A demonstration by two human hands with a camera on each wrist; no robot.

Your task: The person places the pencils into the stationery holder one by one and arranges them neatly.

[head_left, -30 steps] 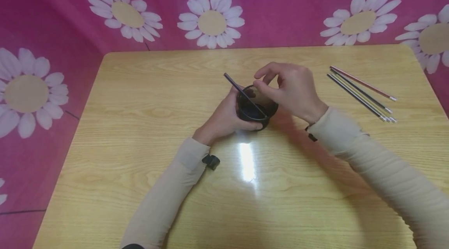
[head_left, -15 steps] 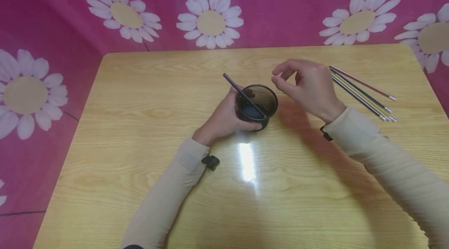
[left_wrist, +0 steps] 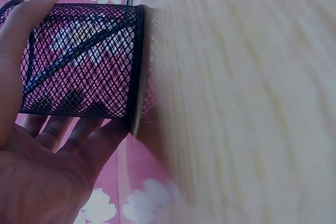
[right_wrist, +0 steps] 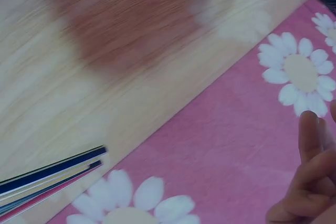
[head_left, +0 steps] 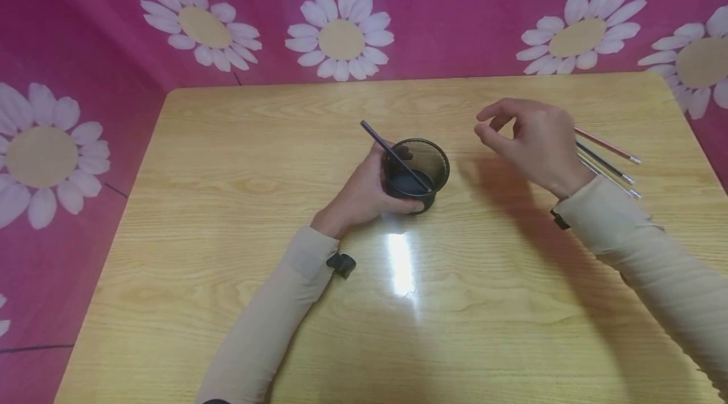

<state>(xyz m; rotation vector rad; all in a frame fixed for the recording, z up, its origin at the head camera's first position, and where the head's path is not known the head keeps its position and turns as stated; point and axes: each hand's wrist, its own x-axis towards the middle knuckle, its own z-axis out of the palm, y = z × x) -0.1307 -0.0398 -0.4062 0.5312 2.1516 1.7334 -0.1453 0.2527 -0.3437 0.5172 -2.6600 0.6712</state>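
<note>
My left hand [head_left: 366, 192] grips a black mesh pencil cup [head_left: 436, 160], thumb on its near side and fingers round the far side. In the left wrist view the mesh wall of the cup [left_wrist: 105, 85] stands upright on the table. One dark pencil [head_left: 392, 152] leans inside it, its upper end sticking out over the rim to the left. My right hand [head_left: 537, 141] is above the table, right of the cup, fingers loosely bent and holding nothing. Just beyond it lie several pencils [head_left: 607, 145], partly hidden by that hand. Their unerased ends, dark and red, show as pencils [right_wrist: 58, 167] in the right wrist view.
The wooden table [head_left: 227, 157] has a glossy top with a bright light reflection [head_left: 401, 265] in front of the cup. A pink cloth with white daisies [head_left: 455, 18] hangs behind its far edge and along the left side.
My right hand has moved from over the cup rightward to beside the loose pencils, now covering part of them. The left hand, cup and leaning pencil stay in place.
</note>
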